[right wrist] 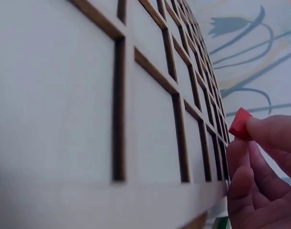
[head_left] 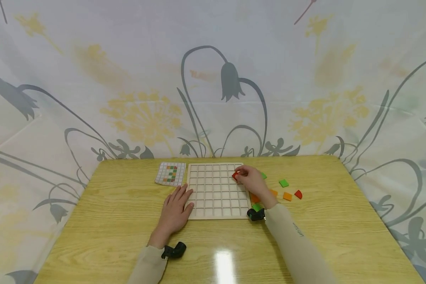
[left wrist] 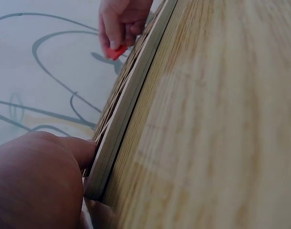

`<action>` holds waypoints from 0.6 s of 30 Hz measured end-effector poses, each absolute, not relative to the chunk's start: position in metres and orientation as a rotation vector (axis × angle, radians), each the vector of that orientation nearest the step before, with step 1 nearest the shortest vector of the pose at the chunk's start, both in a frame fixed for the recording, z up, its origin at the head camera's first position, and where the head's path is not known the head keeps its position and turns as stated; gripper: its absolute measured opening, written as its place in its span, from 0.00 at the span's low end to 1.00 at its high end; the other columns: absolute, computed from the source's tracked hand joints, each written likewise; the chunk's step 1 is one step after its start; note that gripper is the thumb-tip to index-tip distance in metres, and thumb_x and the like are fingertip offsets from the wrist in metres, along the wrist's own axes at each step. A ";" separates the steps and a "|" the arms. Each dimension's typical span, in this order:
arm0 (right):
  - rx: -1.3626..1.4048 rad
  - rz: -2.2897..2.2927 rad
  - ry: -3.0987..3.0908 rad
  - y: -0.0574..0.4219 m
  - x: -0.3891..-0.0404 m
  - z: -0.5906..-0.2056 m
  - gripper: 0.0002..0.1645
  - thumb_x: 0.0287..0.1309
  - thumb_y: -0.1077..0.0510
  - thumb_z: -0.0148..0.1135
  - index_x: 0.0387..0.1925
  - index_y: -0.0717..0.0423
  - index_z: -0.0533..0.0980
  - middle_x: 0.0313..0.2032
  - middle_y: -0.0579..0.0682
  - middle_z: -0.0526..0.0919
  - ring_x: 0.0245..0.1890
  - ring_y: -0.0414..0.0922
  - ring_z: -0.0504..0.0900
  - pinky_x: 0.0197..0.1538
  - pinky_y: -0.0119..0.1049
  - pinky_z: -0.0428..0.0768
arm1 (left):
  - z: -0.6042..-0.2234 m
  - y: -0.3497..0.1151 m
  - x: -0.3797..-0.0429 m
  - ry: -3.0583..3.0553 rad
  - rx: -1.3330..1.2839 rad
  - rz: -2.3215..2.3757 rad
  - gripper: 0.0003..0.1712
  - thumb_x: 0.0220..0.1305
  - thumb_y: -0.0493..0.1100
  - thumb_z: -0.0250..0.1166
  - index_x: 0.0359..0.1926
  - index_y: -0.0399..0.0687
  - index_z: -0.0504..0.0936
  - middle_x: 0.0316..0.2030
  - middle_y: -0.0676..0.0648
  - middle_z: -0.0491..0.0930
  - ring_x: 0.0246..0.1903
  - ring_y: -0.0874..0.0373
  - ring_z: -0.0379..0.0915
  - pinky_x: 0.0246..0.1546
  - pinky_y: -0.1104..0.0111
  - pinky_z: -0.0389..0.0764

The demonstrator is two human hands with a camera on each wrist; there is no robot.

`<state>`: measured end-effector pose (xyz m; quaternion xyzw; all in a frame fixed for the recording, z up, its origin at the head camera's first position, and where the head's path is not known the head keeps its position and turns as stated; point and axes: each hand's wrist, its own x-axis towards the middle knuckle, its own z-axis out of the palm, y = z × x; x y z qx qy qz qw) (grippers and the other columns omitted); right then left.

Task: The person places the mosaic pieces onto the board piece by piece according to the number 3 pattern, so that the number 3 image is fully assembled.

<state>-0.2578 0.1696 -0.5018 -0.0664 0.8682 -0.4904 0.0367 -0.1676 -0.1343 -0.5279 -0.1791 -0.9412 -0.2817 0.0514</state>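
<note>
A wooden grid board (head_left: 218, 192) lies on the table with its square cells bare. My right hand (head_left: 253, 182), over the board's upper right corner, pinches a small red tile (right wrist: 240, 125) between thumb and fingers. In the left wrist view, that red tile shows just above the board's surface. My left hand (head_left: 176, 211) lies at the board's left edge, fingers spread and fairly straight, fingertips touching the frame. Beyond those fingers is a paper pattern card (head_left: 160, 173) with a grid and a coloured figure in orange, green and red.
Right of the board lie loose tiles: a green square (head_left: 283, 183), an orange tile (head_left: 287, 196), a red quarter-round tile (head_left: 298, 194) and several others partly under the right arm. A floral-patterned cloth (head_left: 213, 98) hangs behind the wooden table (head_left: 103, 221).
</note>
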 end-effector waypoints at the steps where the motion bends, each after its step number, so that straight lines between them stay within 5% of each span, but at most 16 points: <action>1: -0.200 -1.507 2.682 0.167 -0.259 -0.501 0.14 0.66 0.62 0.63 0.52 0.61 0.80 0.41 0.54 0.84 0.42 0.51 0.81 0.45 0.43 0.80 | -0.528 -0.134 -0.168 -2.863 -0.546 -0.859 0.28 0.75 0.46 0.55 0.71 0.42 0.68 0.75 0.40 0.57 0.74 0.40 0.46 0.69 0.39 0.48; 18: -0.116 -1.698 2.700 0.138 -0.278 -0.517 0.14 0.67 0.61 0.63 0.52 0.59 0.81 0.41 0.53 0.84 0.42 0.49 0.81 0.44 0.41 0.79 | -0.527 -0.135 -0.166 -2.875 -0.540 -0.875 0.28 0.76 0.46 0.54 0.72 0.42 0.67 0.75 0.40 0.56 0.74 0.40 0.45 0.69 0.39 0.49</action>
